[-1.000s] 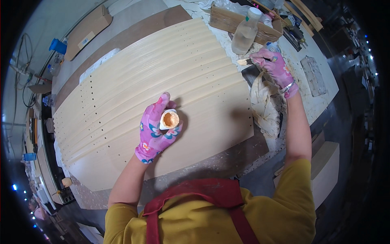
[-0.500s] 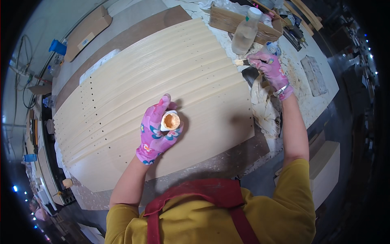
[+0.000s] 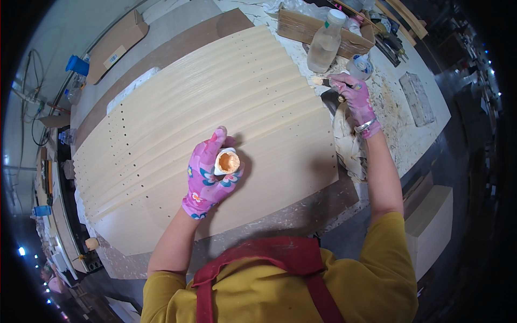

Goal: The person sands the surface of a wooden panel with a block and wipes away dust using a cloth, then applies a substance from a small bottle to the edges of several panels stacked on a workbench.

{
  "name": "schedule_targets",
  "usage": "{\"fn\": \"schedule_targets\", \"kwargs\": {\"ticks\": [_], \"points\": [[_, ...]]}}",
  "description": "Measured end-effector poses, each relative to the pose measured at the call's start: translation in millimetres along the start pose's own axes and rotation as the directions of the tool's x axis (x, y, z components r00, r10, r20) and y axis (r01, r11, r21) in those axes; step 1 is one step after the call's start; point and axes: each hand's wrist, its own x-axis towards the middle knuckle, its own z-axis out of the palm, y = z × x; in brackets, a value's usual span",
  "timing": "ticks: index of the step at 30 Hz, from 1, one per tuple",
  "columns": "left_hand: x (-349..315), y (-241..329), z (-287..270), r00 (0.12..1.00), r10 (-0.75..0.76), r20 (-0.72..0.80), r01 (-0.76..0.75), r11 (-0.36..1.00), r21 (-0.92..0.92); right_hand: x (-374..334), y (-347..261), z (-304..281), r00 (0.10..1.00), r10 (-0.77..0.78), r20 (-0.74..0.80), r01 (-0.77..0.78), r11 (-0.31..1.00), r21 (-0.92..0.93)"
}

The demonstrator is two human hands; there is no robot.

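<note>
Blue container (image 3: 78,64), far left. Brown cardboard box (image 3: 117,46), near it, long and low.

Pale panels (image 3: 280,167), several, overlapping in stepped rows, small dark holes toward both ends; a brown board (image 3: 342,196) shows along their near edge.

Left hand (image 3: 210,172), in a pink flowered glove, over the nearest panel: fingers curled round and gripping a white container (image 3: 227,161), its open mouth turned up, peach-coloured matter on the inner wall.

Clear bottle (image 3: 326,46), white-capped, beside an open carton (image 3: 293,27) of loose items.

Slim tool (image 3: 325,82), dark with a pale tip, just beyond the panels' right ends; possibly a brush or a small blade, too small to say. Crumpled cream cloth (image 3: 347,140), below it.

Right hand (image 3: 353,94), matching glove, metal bracelet (image 3: 366,126) at the wrist: fingers closed on the tool, above the stained white tabletop (image 3: 396,140).

Grey block (image 3: 416,99), oblong, lying at far right.
</note>
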Motion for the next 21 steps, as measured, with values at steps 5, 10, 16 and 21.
{"fn": "schedule_targets", "kwargs": {"ticks": [5,10,16,21], "points": [[1,-2,1,1.0,0.015,-0.003,-0.015,1.0,-0.005,-4,4,4,0.999,0.017,-0.043,-0.017,1.0,0.001],[0,-2,1,1.0,-0.007,-0.013,0.007,1.0,0.028,-8,2,9,0.994,0.012,-0.113,-0.007,0.999,0.042],[1,0,1,0.999,0.05,0.009,-0.05,0.999,-0.008,-15,15,7,0.96,0.051,-0.274,-0.03,0.996,0.083],[-1,-1,-1,1.0,0.011,-0.006,-0.011,1.0,0.023,-21,0,-8,0.983,0.011,-0.182,0.018,0.987,0.157]]}}
